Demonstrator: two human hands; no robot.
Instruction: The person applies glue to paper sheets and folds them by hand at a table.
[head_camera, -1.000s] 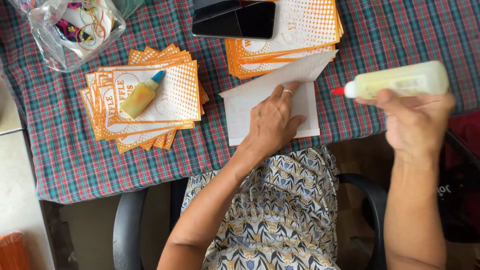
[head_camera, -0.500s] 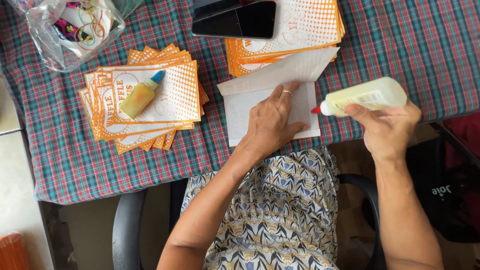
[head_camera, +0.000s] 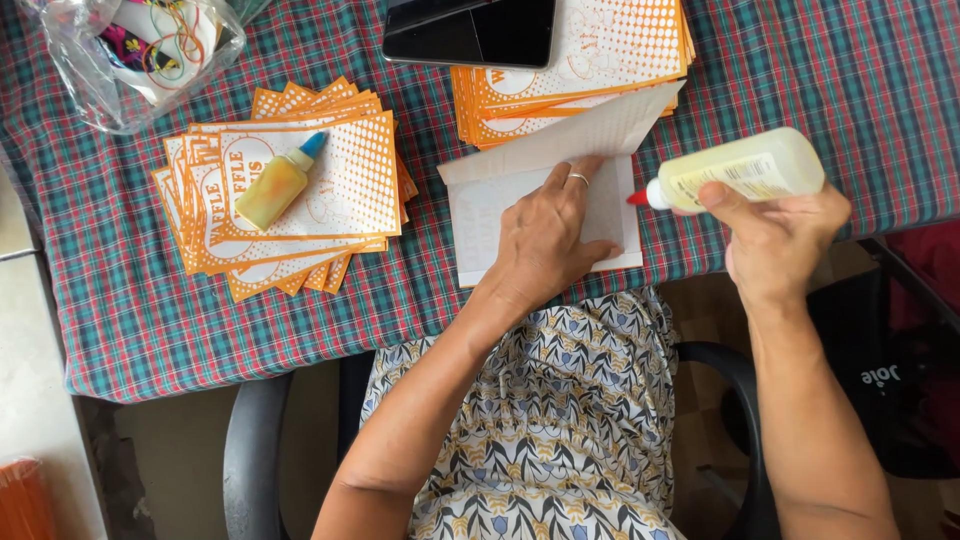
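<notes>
Glue bottle (head_camera: 745, 168), red nozzle at the white paper sheet's (head_camera: 480, 215) right edge, gripped in the right hand (head_camera: 775, 235); left hand (head_camera: 545, 235) lies flat, fingers spread, on that sheet. Beyond: orange card stacks (head_camera: 300, 190), plaid cloth (head_camera: 850, 80).

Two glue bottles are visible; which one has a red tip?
The large pale bottle in the right hand, its tip beside the white sheet. The small yellow bottle has a blue cap.

Single head-worn view, looking steeply down, close over the checked tablecloth (head_camera: 800, 80) edge and lap
</notes>
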